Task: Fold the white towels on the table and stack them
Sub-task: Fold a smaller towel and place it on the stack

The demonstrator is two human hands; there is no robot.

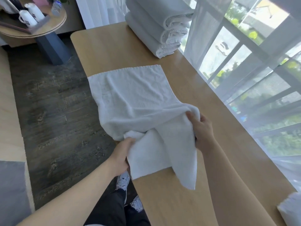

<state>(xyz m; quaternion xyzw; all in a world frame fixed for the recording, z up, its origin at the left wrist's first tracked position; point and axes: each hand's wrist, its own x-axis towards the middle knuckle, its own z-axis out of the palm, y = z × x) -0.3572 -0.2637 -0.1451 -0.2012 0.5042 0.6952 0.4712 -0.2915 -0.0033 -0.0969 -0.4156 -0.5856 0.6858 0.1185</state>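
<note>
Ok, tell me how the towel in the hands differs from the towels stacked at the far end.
The towel in the hands lies spread and rumpled, its near edge gripped by the left hand and right hand; the stacked towels are folded thick, piled up and untouched. Both are white and on the table.

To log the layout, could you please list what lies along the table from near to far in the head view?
White cloth at the near corner → towel being folded, gripped by left hand and right hand → stack of folded towels.

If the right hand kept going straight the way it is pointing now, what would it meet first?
The right hand, gripping the towel, points up the table. It would first plough into the towel's own flat half; the folded stack probably lies right of that line.
</note>
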